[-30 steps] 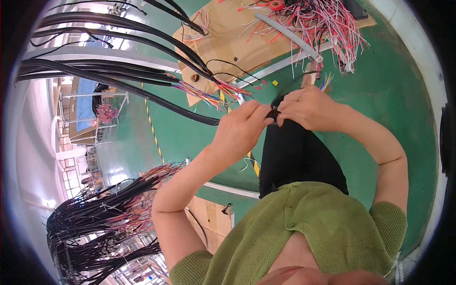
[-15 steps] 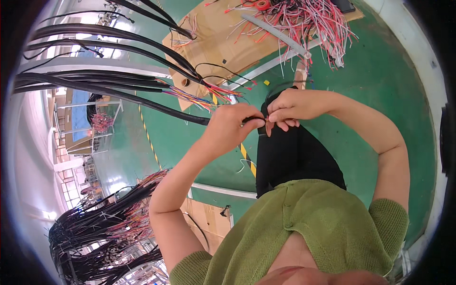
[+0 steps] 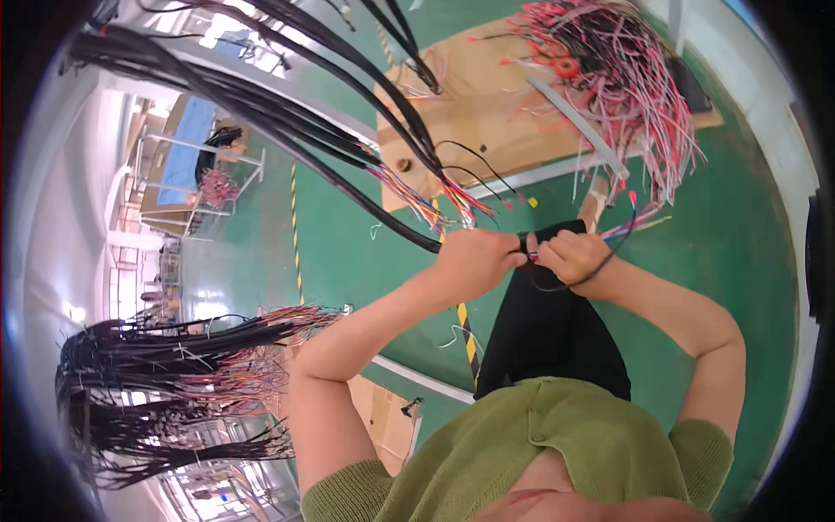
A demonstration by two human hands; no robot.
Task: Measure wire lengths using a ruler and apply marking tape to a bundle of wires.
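Note:
A thick black cable (image 3: 402,229) slants down from the upper left into my left hand (image 3: 474,263), whose fingers are closed round it close to its end. Right beside it, my right hand (image 3: 572,259) is clenched on the coloured wires (image 3: 642,228) coming out of that cable. Their loose ends fan out past the far side of my right hand. A thin dark wire with a red tip (image 3: 633,198) loops over my right wrist and below the fingers. Only a short gap with a bit of wire separates the two hands; my fingers hide the rest.
More black cables (image 3: 287,109) with bare coloured ends hang at the upper left. A cardboard-covered table (image 3: 470,113) bears a heap of red, white and black wires (image 3: 635,96), a grey strip (image 3: 578,126) and a tape roll (image 3: 567,67). Cable bundles (image 3: 174,365) hang at the lower left.
The view has shifted, and both hands appear lower and further right. My right hand has gone from a fingertip pinch to a fist, with coloured wires now showing beyond it.

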